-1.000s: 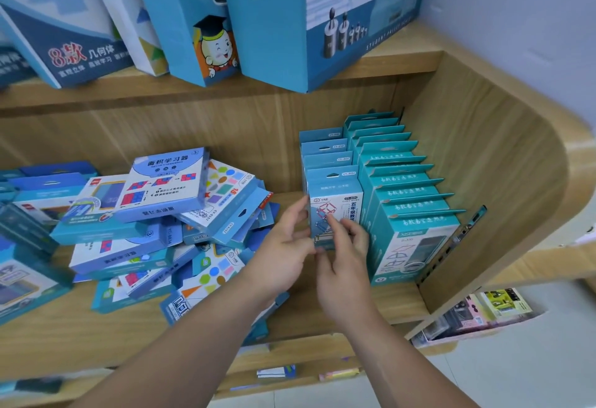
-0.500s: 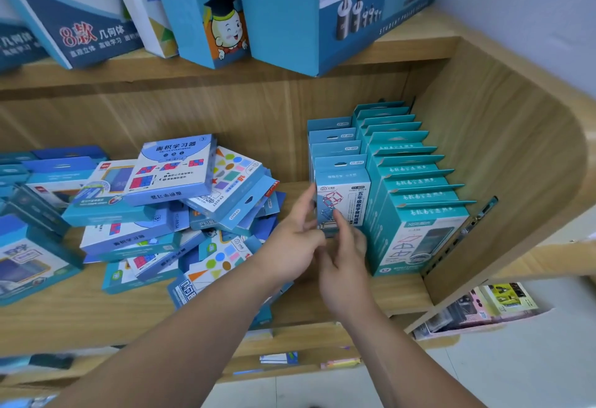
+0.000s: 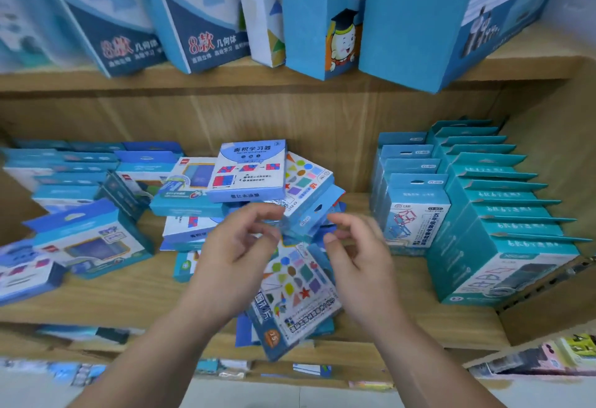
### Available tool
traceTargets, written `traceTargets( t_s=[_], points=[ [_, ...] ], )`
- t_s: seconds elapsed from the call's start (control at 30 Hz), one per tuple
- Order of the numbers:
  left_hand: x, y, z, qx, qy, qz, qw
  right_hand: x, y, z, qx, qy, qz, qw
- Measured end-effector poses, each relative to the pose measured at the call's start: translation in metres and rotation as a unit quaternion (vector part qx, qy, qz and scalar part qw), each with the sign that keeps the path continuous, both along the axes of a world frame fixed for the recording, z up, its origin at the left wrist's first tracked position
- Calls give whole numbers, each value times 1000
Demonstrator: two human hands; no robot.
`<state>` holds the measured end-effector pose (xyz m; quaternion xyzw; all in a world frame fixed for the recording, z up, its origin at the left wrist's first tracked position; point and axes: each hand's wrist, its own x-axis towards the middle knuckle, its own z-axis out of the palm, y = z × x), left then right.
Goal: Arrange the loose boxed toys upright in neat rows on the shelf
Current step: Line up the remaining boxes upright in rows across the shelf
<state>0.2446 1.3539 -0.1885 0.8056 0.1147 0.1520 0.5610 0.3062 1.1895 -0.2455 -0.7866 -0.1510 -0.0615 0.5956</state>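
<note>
A wooden shelf (image 3: 129, 298) carried boxed toys beneath an upper tier of tall blue boxes (image 3: 416, 20). At the right end, a row of teal boxes (image 3: 503, 214) stood upright, front to back against the side wall. Just beside it stood a shorter row of blue boxes (image 3: 409, 201), also upright. The loose boxes lay in a heap (image 3: 193, 201) at the middle of the shelf, topped by a box printed with red and blue squares (image 3: 248, 172). A flat box of coloured shapes (image 3: 296, 291) jutted over the front edge. Above the heap hovered the person's left hand (image 3: 238, 256) and right hand (image 3: 361, 259), both slightly blurred, fingers loosely curled and gripping nothing.
</note>
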Motion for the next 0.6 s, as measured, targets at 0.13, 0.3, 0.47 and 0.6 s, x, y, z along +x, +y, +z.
traceTargets(
  t_s=[0.13, 0.3, 0.47, 0.6],
  points=[
    [-3, 72, -1, 145, -57, 127, 980, -2, 38, 14, -41, -52, 17, 998],
    [8, 149, -13, 277, 12, 133, 952, -8, 94, 25, -150, -183, -41, 971],
    [23, 171, -13, 205, 118, 68, 969, 6, 128, 36, -325, -157, -103, 927],
    [31, 182, -15, 182, 131, 50, 973, 12, 142, 35, -336, -110, -116, 928]
  ],
)
